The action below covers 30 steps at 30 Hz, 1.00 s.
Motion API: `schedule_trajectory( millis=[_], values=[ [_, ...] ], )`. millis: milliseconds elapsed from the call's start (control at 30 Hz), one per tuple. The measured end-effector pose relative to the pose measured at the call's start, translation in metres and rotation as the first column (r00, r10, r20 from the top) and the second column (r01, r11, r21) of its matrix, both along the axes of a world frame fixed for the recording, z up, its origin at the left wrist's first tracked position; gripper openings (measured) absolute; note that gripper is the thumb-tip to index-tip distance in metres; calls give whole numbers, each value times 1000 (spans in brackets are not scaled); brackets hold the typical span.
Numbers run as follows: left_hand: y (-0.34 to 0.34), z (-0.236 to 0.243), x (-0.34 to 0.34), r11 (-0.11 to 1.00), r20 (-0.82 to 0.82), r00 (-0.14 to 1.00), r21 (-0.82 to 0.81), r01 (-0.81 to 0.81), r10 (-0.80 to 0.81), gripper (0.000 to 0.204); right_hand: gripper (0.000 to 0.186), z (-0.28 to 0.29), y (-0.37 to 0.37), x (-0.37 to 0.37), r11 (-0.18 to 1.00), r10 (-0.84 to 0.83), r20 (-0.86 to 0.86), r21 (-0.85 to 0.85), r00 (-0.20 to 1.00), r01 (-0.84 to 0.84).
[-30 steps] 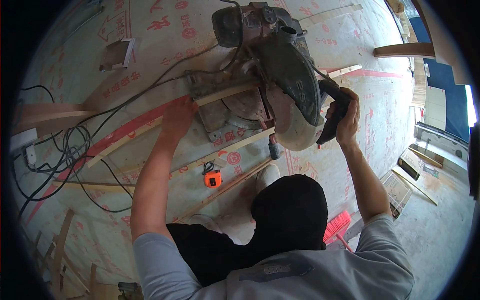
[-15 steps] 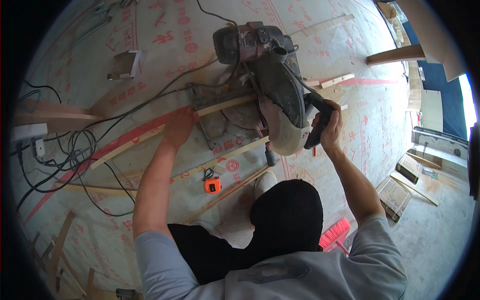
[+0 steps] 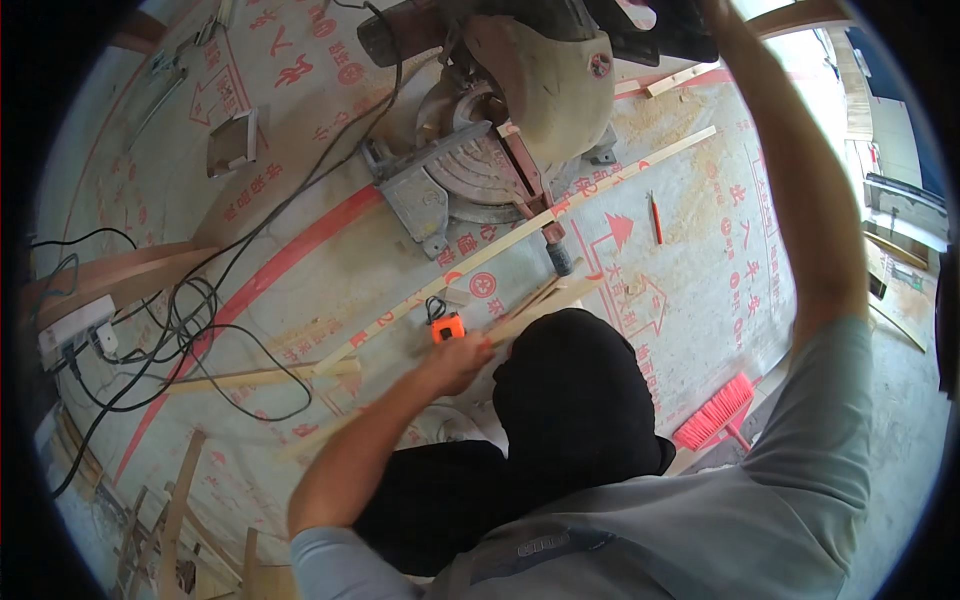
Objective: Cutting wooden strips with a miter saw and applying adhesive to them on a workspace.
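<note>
The left hand [image 3: 460, 362], closed round a wood strip [image 3: 548, 312], has left the miter saw [image 3: 550, 90]; can't see how the right hand [image 3: 714, 12], top right, grips.

Narrow, pale wooden strip [image 3: 553, 304] aslant on the near side of a grey-based mitre saw [image 3: 540, 80], head up

Pink broom [image 3: 715, 412] lower right, small open box [image 3: 233, 145] upper left, white power strip [image 3: 74, 329] far left

Mitre saw [image 3: 545, 90] on flr [image 3: 690, 300] ahead, cables [image 3: 190, 318] to its L, pencil [image 3: 656, 218] + broom [image 3: 716, 412] R.
</note>
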<state>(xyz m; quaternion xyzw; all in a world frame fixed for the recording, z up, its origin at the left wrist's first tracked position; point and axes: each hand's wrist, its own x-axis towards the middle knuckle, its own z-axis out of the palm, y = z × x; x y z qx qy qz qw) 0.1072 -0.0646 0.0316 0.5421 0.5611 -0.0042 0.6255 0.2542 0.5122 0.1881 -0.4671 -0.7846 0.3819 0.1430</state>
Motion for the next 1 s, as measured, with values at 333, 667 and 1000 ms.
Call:
schedule_trajectory(
  millis=[333,667,1000],
  values=[
    [-7,-125,129,889,-286,896,409,-208,341,26,53,-212,-182,177,759,359,575,278,735,-588],
    [-10,-115,120,838,-367,852,528,-139,373,18,49,-211,-93,123,609,50,713,533,700,-586],
    [-14,-122,121,869,-502,789,488,-79,354,21,32,-212,-64,116,615,204,828,308,523,-726]
  ],
)
